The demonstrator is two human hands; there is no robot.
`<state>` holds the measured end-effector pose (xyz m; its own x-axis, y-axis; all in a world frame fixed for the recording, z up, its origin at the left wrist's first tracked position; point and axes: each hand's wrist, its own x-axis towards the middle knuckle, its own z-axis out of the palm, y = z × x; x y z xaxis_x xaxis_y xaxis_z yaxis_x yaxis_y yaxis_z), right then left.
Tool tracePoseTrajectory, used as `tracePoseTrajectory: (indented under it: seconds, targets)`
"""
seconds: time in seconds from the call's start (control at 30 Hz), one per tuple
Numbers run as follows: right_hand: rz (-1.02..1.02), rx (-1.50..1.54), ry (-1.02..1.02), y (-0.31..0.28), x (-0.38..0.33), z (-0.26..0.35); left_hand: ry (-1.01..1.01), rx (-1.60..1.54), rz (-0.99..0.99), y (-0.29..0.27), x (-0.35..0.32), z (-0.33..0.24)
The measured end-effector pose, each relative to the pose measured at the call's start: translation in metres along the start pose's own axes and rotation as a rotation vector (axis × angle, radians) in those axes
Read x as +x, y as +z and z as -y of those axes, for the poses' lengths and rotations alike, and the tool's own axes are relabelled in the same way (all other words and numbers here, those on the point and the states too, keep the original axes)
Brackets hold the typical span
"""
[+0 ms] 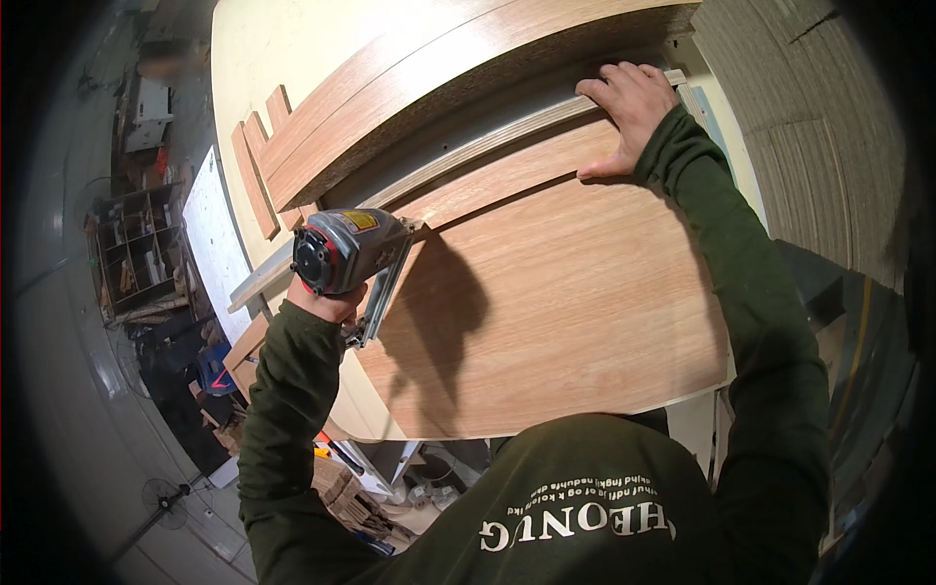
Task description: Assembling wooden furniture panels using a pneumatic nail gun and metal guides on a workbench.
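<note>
Seen from above, one person in a dark green long-sleeved top works at a pale workbench (234,88). There is one power tool: a grey and red handheld circular saw (346,255), gripped firmly in the left hand (327,304) at the near left edge of one large wood-grain panel (565,302). The right hand (629,112) lies open and flat, fingers spread, pressing one long pale straightedge strip (487,146) against the panel's far side. Beyond the strip, a stack of long wood-grain boards (409,93) lies at an angle; two are clear, and any more cannot be counted. Three short wood strips (258,166) rest beside the stack on the left. The saw's blade is hidden under its body. The floor clutter at left, including one shelf unit (132,249) and one standing fan (161,497), is dim and distorted.
</note>
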<state>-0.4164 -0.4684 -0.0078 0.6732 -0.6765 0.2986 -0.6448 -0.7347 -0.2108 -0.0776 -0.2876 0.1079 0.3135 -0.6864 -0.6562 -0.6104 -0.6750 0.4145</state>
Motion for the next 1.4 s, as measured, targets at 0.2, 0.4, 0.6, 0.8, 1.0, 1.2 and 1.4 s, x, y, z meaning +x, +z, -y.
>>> tracePoseTrajectory:
  seconds: [0.2,0.4,0.6,0.8,1.0,1.2,1.4]
  targets:
    - [0.016,-0.013,0.014,-0.003,-0.001,0.001,0.152,0.117,0.021,0.001,0.002,0.012]
    - [-0.031,0.016,-0.012,0.001,-0.001,0.0,0.584,0.194,-0.015,0.001,0.004,0.03]
    - [0.004,0.043,0.001,-0.004,0.001,0.0,0.083,0.151,0.039,0.002,0.0,0.004]
    - [-0.082,0.075,0.005,0.006,0.0,-0.006,0.579,0.433,0.035,-0.007,0.015,0.04]
    - [-0.379,0.202,0.09,0.019,-0.003,-0.012,0.519,0.066,-0.028,0.014,-0.005,-0.038]
    - [-0.374,0.222,0.156,0.027,-0.005,-0.014,0.242,-0.154,0.143,0.043,0.005,-0.118]
    - [-0.38,0.249,0.167,0.028,-0.003,-0.009,0.245,-0.151,0.217,0.05,0.016,-0.118]
